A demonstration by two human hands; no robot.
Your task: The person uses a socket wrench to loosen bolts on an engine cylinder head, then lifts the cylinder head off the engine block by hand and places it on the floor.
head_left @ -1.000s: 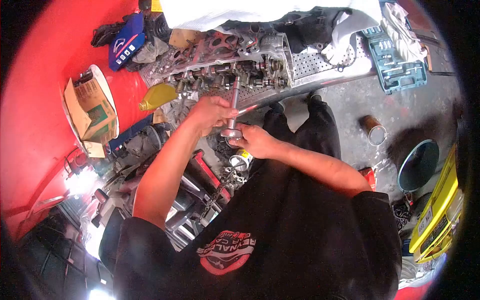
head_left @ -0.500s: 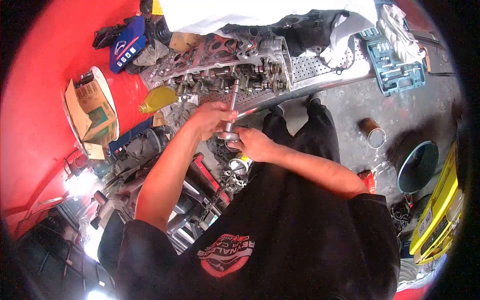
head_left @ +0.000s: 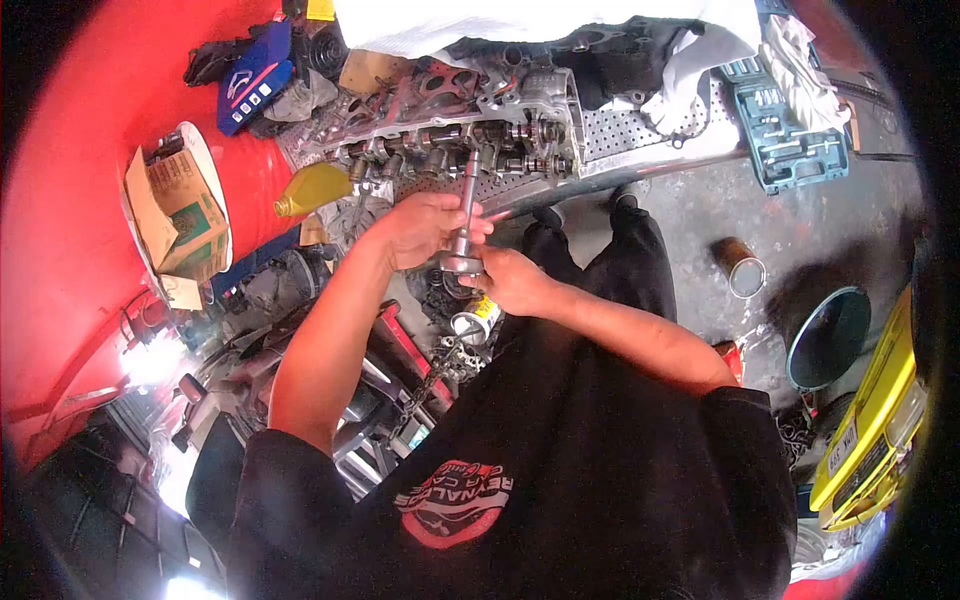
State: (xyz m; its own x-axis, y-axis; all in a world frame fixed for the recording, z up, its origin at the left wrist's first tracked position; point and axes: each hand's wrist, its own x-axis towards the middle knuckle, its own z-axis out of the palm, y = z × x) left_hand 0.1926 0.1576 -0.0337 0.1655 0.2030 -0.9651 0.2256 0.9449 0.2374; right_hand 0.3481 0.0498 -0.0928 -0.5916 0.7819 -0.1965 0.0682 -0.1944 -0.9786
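Observation:
A socket wrench with a long extension (head_left: 466, 215) reaches up to the cylinder head (head_left: 440, 110), its tip among the camshafts and caps along the near side. My left hand (head_left: 425, 230) is loosely curled around the extension, fingertips showing past the shaft. At the wrench's round head (head_left: 461, 264), my right hand (head_left: 515, 283) grips with bent fingers; the handle is mostly hidden by that hand. The cylinder head lies on a perforated metal bench (head_left: 650, 140).
A yellow-brown plastic bottle (head_left: 315, 188) and a cardboard box (head_left: 185, 225) are at left. A teal socket set case (head_left: 790, 145) sits at upper right. White cloth (head_left: 440, 25) covers the back. A can (head_left: 745, 272) and a round basin (head_left: 828, 340) stand on the floor.
My left hand's fingers have loosened and spread a little along the extension. The right hand has shifted slightly, and the wrench stands a bit more upright in view.

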